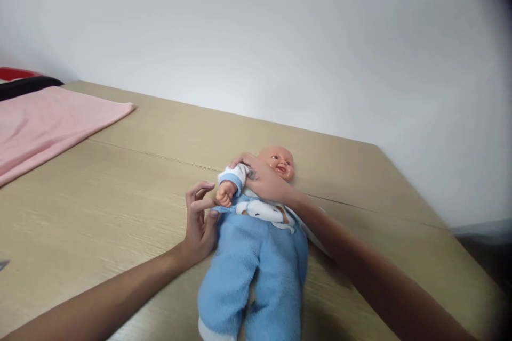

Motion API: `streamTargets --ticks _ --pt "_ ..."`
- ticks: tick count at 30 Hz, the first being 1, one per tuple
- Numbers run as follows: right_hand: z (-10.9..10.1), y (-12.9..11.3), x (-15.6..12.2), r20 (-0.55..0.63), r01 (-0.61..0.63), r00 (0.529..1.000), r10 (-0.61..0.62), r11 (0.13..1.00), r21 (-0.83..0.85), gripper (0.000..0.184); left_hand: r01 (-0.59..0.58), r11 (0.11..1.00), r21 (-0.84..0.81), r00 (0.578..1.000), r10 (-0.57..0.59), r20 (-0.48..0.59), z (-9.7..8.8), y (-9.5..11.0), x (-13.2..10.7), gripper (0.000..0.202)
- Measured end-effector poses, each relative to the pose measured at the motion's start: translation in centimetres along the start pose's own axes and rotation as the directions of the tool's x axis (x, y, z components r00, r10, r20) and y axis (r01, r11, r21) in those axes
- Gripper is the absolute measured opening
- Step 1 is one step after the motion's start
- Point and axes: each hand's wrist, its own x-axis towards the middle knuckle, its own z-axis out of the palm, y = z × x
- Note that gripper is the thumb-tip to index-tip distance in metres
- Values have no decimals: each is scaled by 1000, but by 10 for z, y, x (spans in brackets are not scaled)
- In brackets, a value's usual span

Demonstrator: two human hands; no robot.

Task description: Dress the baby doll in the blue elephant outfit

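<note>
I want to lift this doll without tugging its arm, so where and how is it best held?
Probably around the trunk, just below the white animal patch, one hand from each side. The doll lies on its back, so it seems reachable from both sides, while lower down the legs split apart. The right hand holds one sleeve.

doll (276,261): legs cut by bottom edge | pink cloth (56,120): cut by left edge | red object (16,73): left-cut, kind unclear

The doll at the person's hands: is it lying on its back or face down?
On its back: the doll's face and the white animal patch on its blue outfit both show.
</note>
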Motion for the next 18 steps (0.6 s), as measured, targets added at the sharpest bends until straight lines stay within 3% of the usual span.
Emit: streamTargets --ticks 3,7,9,13,15,18 --pt "-1 -2 -5 -13 9 1000 -9 1000 -13 34 44 993 -112 999 -46 -15 4 1 3 14" --pt "-5 0 -15 -9 95 995 -95 995 -31 32 103 985 -136 991 -113 -70 6 -3 11 16" --pt "-6 4 -22 -28 118 992 -119 991 -61 34 48 992 -116 997 -56 -61 5 -5 13 13" --pt "-2 12 -31 -47 137 988 -147 975 -177 38 -165 986 -27 986 165 0 -1 -4 13 12" --pt "4 16 -32 -26 147 987 -156 968 -203 34 -193 980 -50 980 195 49 -3 -1 12 13" --pt "8 21 -31 15 141 990 -141 972 -189 30 -20 983 -184 998 31 59 0 4 17 13"
